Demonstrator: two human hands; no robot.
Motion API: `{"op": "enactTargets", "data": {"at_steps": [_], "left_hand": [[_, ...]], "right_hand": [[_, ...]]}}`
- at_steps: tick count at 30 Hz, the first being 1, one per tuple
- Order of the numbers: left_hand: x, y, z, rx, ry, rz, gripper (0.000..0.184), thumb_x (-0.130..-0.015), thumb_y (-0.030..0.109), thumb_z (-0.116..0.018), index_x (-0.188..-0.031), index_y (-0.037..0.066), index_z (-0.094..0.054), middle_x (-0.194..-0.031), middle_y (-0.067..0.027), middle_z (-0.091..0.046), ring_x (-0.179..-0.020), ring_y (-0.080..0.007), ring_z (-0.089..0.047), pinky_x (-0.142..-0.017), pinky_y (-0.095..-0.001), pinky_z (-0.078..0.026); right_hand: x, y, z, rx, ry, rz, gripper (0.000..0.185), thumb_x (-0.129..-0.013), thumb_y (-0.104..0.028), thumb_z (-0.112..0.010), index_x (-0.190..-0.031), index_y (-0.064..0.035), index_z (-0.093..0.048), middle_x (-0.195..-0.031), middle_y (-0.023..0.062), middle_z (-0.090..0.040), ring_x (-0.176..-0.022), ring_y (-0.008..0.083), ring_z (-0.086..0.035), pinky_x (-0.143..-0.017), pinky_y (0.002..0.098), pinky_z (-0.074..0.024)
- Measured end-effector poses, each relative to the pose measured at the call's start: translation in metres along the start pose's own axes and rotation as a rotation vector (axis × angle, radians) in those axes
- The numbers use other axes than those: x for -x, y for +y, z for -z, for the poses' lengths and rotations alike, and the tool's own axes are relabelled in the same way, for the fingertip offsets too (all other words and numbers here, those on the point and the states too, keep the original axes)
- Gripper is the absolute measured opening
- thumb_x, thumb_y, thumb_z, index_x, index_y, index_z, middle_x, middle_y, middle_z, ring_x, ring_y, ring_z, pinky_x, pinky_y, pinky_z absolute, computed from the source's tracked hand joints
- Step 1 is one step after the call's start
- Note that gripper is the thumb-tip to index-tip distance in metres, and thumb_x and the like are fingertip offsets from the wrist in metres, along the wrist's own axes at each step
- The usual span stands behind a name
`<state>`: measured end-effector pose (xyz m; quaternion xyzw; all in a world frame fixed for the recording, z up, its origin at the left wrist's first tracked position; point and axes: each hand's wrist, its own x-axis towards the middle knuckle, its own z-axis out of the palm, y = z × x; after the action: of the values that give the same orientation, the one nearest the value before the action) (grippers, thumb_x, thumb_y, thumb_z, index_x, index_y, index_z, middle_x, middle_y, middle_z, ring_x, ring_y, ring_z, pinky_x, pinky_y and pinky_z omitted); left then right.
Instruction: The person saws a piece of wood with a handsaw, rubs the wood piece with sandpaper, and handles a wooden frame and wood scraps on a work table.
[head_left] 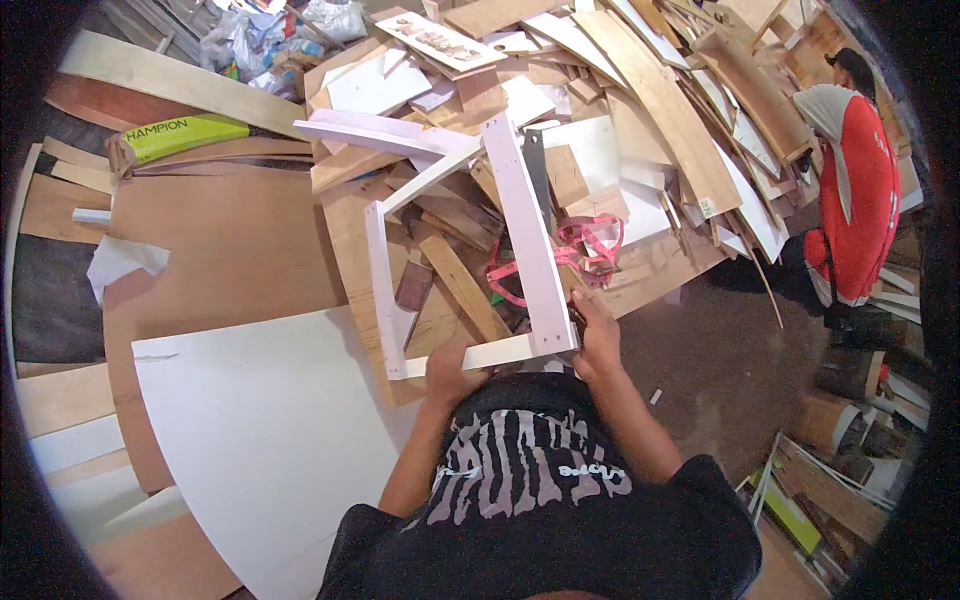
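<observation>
A white-painted wooden frame (pixel 527 235), made of boards joined at the corners, stands tilted in front of me over the worktable. My left hand (pixel 452 372) is closed around its near rail. At the near right corner, my right hand (pixel 597 332) grips the edge of the wide board, with the fingertips partly hidden. A looped pink tape (pixel 592 248) lies just beyond that board. Through the frame's opening, a brown wooden block (pixel 413 286) and a narrow wood strip (pixel 462 285) can be seen on the table.
Offcuts and white panels (pixel 375 88) are heaped on the worktable (pixel 655 288). A large white sheet (pixel 260 430) and a brown board (pixel 220 250) lie to the left. A person in a red and grey top (pixel 860 190) is at the right, near more scrap wood.
</observation>
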<state>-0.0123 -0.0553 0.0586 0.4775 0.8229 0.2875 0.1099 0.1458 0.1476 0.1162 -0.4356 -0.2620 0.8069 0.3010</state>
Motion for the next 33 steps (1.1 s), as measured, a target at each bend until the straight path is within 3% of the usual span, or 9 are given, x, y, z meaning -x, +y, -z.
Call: {"op": "enactTargets", "data": {"at_steps": [4, 7, 9, 12, 16, 19, 26, 29, 33], "left_hand": [[-0.004, 0.004, 0.052, 0.031, 0.123, -0.025, 0.045, -0.066, 0.043, -0.085, -0.088, 0.009, -0.067, -0.077, -0.0108, -0.067, -0.069, -0.0339, -0.066, -0.065, -0.0458, -0.052], [-0.009, 0.001, 0.097, 0.016, 0.177, -0.086, 0.045, -0.066, 0.043, -0.085, -0.089, 0.008, -0.069, -0.081, -0.0107, -0.068, -0.074, -0.0316, -0.067, -0.067, -0.0425, -0.052], [-0.012, 0.002, 0.126, -0.052, 0.240, -0.146, 0.045, -0.064, 0.038, -0.086, -0.093, 0.008, -0.071, -0.082, -0.0099, -0.068, -0.077, -0.0304, -0.067, -0.070, -0.0420, -0.052], [-0.013, -0.015, 0.151, -0.070, 0.267, -0.165, 0.044, -0.062, 0.033, -0.086, -0.095, 0.007, -0.071, -0.083, -0.0097, -0.069, -0.080, -0.0306, -0.067, -0.071, -0.0429, -0.051], [-0.010, -0.035, 0.169, -0.056, 0.291, -0.263, 0.040, -0.067, 0.025, -0.081, -0.101, 0.007, -0.071, -0.096, -0.0119, -0.069, -0.093, -0.0319, -0.066, -0.094, -0.0460, -0.050], [0.000, -0.036, 0.173, -0.029, 0.282, -0.293, 0.043, -0.069, 0.019, -0.079, -0.108, 0.007, -0.070, -0.101, -0.0120, -0.070, -0.096, -0.0319, -0.067, -0.103, -0.0484, -0.045], [-0.010, -0.006, 0.193, 0.073, 0.307, -0.419, 0.054, -0.069, 0.009, -0.077, -0.122, 0.007, -0.065, -0.104, -0.0097, -0.070, -0.096, -0.0276, -0.067, -0.102, -0.0450, -0.046], [-0.018, 0.018, 0.203, 0.137, 0.268, -0.399, 0.058, -0.071, 0.010, -0.078, -0.127, 0.008, -0.063, -0.105, -0.0091, -0.070, -0.096, -0.0259, -0.068, -0.101, -0.0428, -0.047], [-0.027, 0.030, 0.210, 0.074, 0.220, -0.533, 0.059, -0.075, 0.018, -0.078, -0.131, 0.011, -0.062, -0.101, -0.0096, -0.070, -0.090, -0.0278, -0.067, -0.085, -0.0415, -0.053]], "right_hand": [[0.025, -0.016, -0.040, 0.045, -0.081, 0.060, 0.020, -0.098, -0.020, -0.063, -0.110, -0.0052, -0.063, -0.102, 0.0046, -0.067, -0.091, 0.0163, -0.061, -0.086, 0.0309, -0.0497], [0.027, -0.005, -0.056, 0.050, -0.210, 0.169, 0.019, -0.098, -0.021, -0.063, -0.109, -0.0054, -0.063, -0.100, 0.0034, -0.066, -0.092, 0.0144, -0.061, -0.085, 0.0309, -0.0500], [0.023, 0.010, -0.060, 0.291, -0.203, 0.350, 0.017, -0.098, -0.020, -0.063, -0.109, -0.0065, -0.061, -0.098, 0.0018, -0.064, -0.093, 0.0131, -0.061, -0.085, 0.0306, -0.0505], [0.046, 0.018, -0.083, 0.226, -0.233, 0.288, 0.016, -0.098, -0.019, -0.062, -0.110, -0.0076, -0.060, -0.097, 0.0002, -0.063, -0.093, 0.0116, -0.060, -0.084, 0.0290, -0.0503], [0.071, 0.034, -0.103, 0.183, -0.219, 0.224, 0.016, -0.103, -0.020, -0.055, -0.114, -0.0085, -0.057, -0.098, 0.0017, -0.066, -0.086, 0.0113, -0.065, -0.075, 0.0301, -0.0556], [0.076, 0.052, -0.101, 0.196, -0.171, 0.262, 0.016, -0.103, -0.020, -0.053, -0.115, -0.0084, -0.056, -0.098, 0.0023, -0.066, -0.087, 0.0132, -0.066, -0.078, 0.0332, -0.0574], [0.111, 0.067, -0.127, 0.055, -0.202, 0.230, 0.015, -0.104, -0.020, -0.053, -0.113, -0.0083, -0.055, -0.104, 0.0020, -0.064, -0.094, 0.0139, -0.065, -0.088, 0.0378, -0.0578], [0.114, 0.070, -0.134, 0.012, -0.226, 0.239, 0.017, -0.101, -0.021, -0.058, -0.113, -0.0092, -0.055, -0.104, 0.0040, -0.065, -0.094, 0.0163, -0.066, -0.083, 0.0362, -0.0577], [0.121, 0.066, -0.144, 0.015, -0.232, 0.241, 0.019, -0.101, -0.022, -0.058, -0.113, -0.0079, -0.054, -0.105, 0.0058, -0.064, -0.092, 0.0180, -0.066, -0.086, 0.0399, -0.0588]]}}
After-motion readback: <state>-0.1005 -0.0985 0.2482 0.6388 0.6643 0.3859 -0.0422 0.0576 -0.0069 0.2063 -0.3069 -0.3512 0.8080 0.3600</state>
